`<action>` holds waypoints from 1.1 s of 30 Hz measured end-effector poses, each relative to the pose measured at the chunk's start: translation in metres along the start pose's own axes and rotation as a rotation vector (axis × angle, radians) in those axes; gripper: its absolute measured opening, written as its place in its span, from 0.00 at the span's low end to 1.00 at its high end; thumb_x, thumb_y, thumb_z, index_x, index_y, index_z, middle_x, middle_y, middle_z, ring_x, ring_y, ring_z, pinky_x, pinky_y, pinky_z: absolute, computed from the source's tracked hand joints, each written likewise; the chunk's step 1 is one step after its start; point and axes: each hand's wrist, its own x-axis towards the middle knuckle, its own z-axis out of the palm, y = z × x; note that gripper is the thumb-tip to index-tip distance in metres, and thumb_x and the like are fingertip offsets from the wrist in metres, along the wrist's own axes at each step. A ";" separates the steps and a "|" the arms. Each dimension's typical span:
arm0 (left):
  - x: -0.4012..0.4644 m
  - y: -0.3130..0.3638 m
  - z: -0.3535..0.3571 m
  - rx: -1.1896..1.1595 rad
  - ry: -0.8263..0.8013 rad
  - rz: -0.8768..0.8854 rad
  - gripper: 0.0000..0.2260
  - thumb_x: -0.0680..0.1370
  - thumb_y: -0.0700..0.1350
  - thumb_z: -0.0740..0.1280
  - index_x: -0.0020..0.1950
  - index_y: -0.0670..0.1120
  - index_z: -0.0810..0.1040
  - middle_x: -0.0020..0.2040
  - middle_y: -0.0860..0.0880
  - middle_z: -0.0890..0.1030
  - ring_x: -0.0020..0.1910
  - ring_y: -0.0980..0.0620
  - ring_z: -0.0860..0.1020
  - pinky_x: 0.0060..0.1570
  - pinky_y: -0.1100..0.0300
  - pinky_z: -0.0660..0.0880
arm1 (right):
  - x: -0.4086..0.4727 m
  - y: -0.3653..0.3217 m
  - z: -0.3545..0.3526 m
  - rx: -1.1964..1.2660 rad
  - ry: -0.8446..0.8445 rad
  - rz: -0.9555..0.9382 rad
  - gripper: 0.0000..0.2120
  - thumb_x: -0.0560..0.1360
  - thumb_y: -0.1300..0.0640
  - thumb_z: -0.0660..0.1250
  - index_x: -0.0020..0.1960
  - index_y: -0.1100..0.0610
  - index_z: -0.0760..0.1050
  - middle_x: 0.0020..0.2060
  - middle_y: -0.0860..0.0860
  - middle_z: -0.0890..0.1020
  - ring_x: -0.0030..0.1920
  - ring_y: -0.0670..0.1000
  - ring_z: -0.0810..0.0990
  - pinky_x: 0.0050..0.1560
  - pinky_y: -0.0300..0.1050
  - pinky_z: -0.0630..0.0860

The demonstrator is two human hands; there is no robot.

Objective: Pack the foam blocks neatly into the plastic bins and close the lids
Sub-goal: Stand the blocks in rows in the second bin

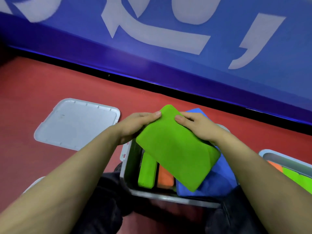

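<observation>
Left hand (pixel 135 125) and right hand (pixel 199 127) grip a green block (pixel 175 149) above the bin (pixel 125 166), lid (pixel 76 124) beside

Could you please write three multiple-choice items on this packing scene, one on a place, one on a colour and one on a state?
1. Where does the loose grey lid lie?
A. On the red floor, left of the middle bin
B. On top of the middle bin
C. Inside the bin at the right edge

2. What colour is the large foam block held by the left hand and the right hand?
A. Orange
B. Green
C. Blue

3. What is the state of the middle bin?
A. Lidded and shut
B. Open and holding nothing
C. Open, with blocks already inside

Answers:
1. A, the lid lies flat on the floor beside the bin.
2. B, both hands grip a green block over the bin.
3. C, a smaller green block, an orange block and a blue block show inside.
</observation>
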 end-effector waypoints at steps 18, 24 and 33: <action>0.001 0.008 -0.027 -0.009 0.727 0.378 0.18 0.72 0.54 0.78 0.55 0.44 0.84 0.48 0.51 0.87 0.47 0.55 0.85 0.48 0.57 0.81 | 0.032 0.043 0.017 -0.248 0.427 0.336 0.18 0.78 0.46 0.68 0.36 0.58 0.78 0.37 0.67 0.81 0.36 0.58 0.78 0.47 0.58 0.81; 0.020 0.007 -0.038 0.018 0.893 0.349 0.30 0.64 0.64 0.78 0.57 0.46 0.82 0.48 0.53 0.85 0.45 0.57 0.83 0.49 0.55 0.81 | 0.032 0.074 0.073 -0.509 -0.068 0.434 0.18 0.78 0.47 0.70 0.52 0.64 0.80 0.47 0.59 0.84 0.47 0.56 0.81 0.53 0.51 0.77; 0.036 0.010 -0.050 -0.135 0.835 0.360 0.25 0.67 0.58 0.80 0.55 0.42 0.83 0.47 0.50 0.87 0.44 0.55 0.85 0.43 0.57 0.81 | 0.059 0.134 0.095 -0.780 -0.229 0.622 0.40 0.71 0.28 0.65 0.75 0.48 0.62 0.65 0.55 0.79 0.62 0.59 0.79 0.61 0.53 0.76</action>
